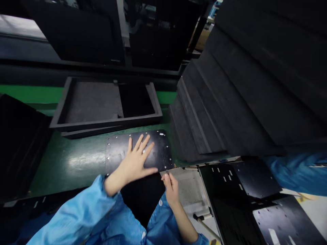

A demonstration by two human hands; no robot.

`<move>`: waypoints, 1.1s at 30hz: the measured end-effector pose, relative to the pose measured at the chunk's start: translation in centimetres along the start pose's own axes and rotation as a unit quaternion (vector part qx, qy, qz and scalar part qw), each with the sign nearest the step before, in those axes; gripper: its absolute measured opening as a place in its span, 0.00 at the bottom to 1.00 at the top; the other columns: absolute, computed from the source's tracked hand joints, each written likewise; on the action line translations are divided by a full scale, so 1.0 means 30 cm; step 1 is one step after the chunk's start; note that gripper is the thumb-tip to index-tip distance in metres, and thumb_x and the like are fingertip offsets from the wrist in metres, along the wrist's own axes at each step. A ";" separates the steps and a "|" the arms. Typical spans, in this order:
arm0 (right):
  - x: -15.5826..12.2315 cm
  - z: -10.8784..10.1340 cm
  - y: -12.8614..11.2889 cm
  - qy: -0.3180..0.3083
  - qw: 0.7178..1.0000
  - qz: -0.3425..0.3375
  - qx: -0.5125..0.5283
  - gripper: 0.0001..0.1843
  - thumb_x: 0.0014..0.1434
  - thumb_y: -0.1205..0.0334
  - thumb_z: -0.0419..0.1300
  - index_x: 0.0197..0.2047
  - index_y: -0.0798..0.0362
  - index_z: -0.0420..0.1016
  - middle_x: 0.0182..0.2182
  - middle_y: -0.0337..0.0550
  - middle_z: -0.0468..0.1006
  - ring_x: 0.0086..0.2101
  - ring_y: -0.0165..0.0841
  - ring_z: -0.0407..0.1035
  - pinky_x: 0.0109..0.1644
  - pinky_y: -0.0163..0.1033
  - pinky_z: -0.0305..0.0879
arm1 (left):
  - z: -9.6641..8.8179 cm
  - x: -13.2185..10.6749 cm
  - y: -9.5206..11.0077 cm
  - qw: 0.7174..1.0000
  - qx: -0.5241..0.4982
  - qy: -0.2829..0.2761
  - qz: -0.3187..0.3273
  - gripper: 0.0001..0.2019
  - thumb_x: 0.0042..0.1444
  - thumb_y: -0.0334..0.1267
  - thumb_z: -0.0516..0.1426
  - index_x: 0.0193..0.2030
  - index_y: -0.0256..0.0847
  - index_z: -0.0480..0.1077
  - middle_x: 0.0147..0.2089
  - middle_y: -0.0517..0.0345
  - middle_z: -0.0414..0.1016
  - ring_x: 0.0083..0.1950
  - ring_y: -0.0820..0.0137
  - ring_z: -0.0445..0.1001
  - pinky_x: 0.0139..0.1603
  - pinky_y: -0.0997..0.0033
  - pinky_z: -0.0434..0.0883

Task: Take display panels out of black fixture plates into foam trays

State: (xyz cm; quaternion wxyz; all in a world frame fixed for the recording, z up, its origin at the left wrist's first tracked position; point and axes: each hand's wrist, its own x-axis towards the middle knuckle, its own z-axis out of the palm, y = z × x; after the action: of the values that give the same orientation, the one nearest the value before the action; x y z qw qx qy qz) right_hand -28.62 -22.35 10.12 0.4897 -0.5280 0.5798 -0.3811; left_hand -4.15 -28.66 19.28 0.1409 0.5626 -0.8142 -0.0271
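Note:
A flat black metal plate (pixel 158 149) with small holes along its edges lies on the green work surface (pixel 76 163). My left hand (pixel 136 161) rests flat on the plate with its fingers spread. My right hand (pixel 170 185) sits at the plate's near right corner, its fingers pinched together on something small that I cannot make out. Both arms wear blue sleeves.
A black foam tray (pixel 107 119) sits beyond the plate. A tall stack of dark foam sheets (pixel 230 102) rises at the right. More black punched plates (pixel 255 190) lie at lower right, with a blue-sleeved co-worker's arm (pixel 296 170) beside them. A dark block (pixel 20 143) stands at the left.

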 end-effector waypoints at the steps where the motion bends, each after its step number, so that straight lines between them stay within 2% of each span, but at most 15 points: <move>1: 0.000 -0.001 0.002 0.001 1.000 -0.004 0.002 0.30 0.73 0.33 0.54 0.33 0.50 0.74 0.22 0.32 0.61 0.25 0.29 0.54 0.31 0.38 0.52 | -0.005 -0.043 0.023 1.000 0.005 -0.017 0.010 0.53 0.60 0.70 0.64 0.83 0.39 0.57 0.86 0.35 0.46 0.85 0.30 0.43 0.79 0.16 0.46; 4: -0.001 0.007 0.002 -0.017 1.000 -0.024 0.002 0.29 0.74 0.35 0.53 0.34 0.50 0.75 0.23 0.34 0.63 0.26 0.30 0.55 0.31 0.38 0.53 | -0.027 -0.134 0.060 0.999 0.021 -0.050 0.005 0.47 0.62 0.61 0.66 0.82 0.43 0.60 0.86 0.37 0.48 0.85 0.32 0.46 0.79 0.20 0.54; 6: -0.002 0.022 -0.001 -0.035 0.999 -0.034 0.000 0.29 0.76 0.37 0.50 0.35 0.50 0.76 0.24 0.34 0.64 0.26 0.30 0.56 0.32 0.38 0.54 | -0.045 -0.146 0.054 0.998 0.025 -0.057 0.002 0.43 0.65 0.59 0.65 0.81 0.43 0.63 0.85 0.36 0.49 0.85 0.35 0.49 0.79 0.26 0.57; 10: -0.003 0.056 -0.006 -0.049 0.997 -0.055 -0.028 0.27 0.78 0.40 0.48 0.38 0.50 0.76 0.26 0.35 0.66 0.28 0.31 0.59 0.34 0.38 0.57 | -0.066 -0.078 -0.014 0.999 0.005 -0.047 -0.013 0.43 0.66 0.67 0.61 0.80 0.43 0.64 0.85 0.36 0.51 0.85 0.36 0.50 0.80 0.27 0.57; 13: -0.004 0.067 -0.004 -0.044 0.995 -0.072 -0.044 0.27 0.78 0.40 0.48 0.38 0.50 0.75 0.30 0.39 0.73 0.31 0.32 0.64 0.38 0.39 0.60 | -0.075 0.000 -0.070 0.997 0.016 -0.037 -0.063 0.42 0.69 0.64 0.58 0.80 0.36 0.64 0.84 0.33 0.53 0.84 0.37 0.52 0.81 0.31 0.57; 16: -0.006 0.066 0.001 -0.017 0.997 -0.060 -0.040 0.28 0.77 0.38 0.48 0.37 0.50 0.75 0.29 0.38 0.73 0.31 0.32 0.64 0.39 0.39 0.60 | -0.086 0.027 -0.075 0.996 0.023 -0.054 -0.064 0.47 0.66 0.64 0.62 0.81 0.33 0.60 0.84 0.31 0.53 0.84 0.36 0.52 0.80 0.27 0.55; 19: -0.006 0.057 0.005 0.001 0.999 -0.029 -0.016 0.30 0.75 0.34 0.49 0.35 0.49 0.73 0.24 0.32 0.63 0.27 0.30 0.57 0.34 0.39 0.55 | -0.090 -0.029 -0.018 0.995 0.021 -0.077 -0.056 0.53 0.57 0.64 0.70 0.82 0.40 0.60 0.85 0.31 0.48 0.84 0.29 0.49 0.76 0.19 0.59; 22: 0.000 0.050 0.003 0.003 1.000 -0.007 0.013 0.32 0.73 0.30 0.50 0.34 0.49 0.72 0.22 0.29 0.56 0.25 0.29 0.51 0.32 0.38 0.51 | -0.079 -0.114 0.045 0.992 0.045 -0.098 -0.066 0.57 0.49 0.51 0.77 0.83 0.45 0.58 0.86 0.30 0.42 0.83 0.23 0.46 0.72 0.13 0.59; 24: 0.005 0.049 -0.002 0.005 1.000 -0.003 0.025 0.34 0.72 0.28 0.51 0.33 0.49 0.72 0.21 0.28 0.54 0.24 0.28 0.49 0.31 0.38 0.49 | -0.062 -0.155 0.066 0.991 0.066 -0.098 -0.065 0.57 0.51 0.42 0.76 0.85 0.49 0.55 0.87 0.34 0.40 0.84 0.24 0.43 0.74 0.12 0.56; 27: 0.006 0.049 -0.011 0.027 0.999 0.002 0.041 0.36 0.69 0.25 0.53 0.31 0.50 0.72 0.20 0.28 0.52 0.22 0.28 0.48 0.29 0.38 0.48 | -0.027 -0.193 0.066 0.992 0.083 -0.086 -0.046 0.53 0.58 0.37 0.71 0.86 0.52 0.51 0.87 0.40 0.40 0.85 0.28 0.41 0.77 0.16 0.56; 30: -0.006 0.033 -0.015 0.095 0.994 0.000 0.059 0.39 0.64 0.20 0.54 0.28 0.50 0.72 0.19 0.28 0.52 0.21 0.27 0.48 0.27 0.37 0.47 | 0.001 -0.241 0.061 0.991 0.108 -0.072 -0.025 0.45 0.65 0.33 0.63 0.86 0.51 0.52 0.87 0.41 0.41 0.84 0.29 0.44 0.77 0.18 0.59; 33: -0.024 -0.010 -0.002 0.178 0.981 -0.012 0.082 0.40 0.61 0.19 0.57 0.24 0.50 0.69 0.19 0.30 0.55 0.21 0.27 0.50 0.26 0.37 0.48 | -0.023 -0.307 0.057 0.989 0.122 -0.082 -0.002 0.40 0.67 0.30 0.58 0.84 0.51 0.57 0.85 0.38 0.48 0.82 0.29 0.52 0.73 0.18 0.65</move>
State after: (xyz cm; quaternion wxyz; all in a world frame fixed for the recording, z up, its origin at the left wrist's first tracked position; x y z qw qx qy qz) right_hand -28.94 -21.66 10.36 0.4156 -0.4165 0.6183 -0.5211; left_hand -2.50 -19.46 18.45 0.0042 0.5732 -0.8190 0.0263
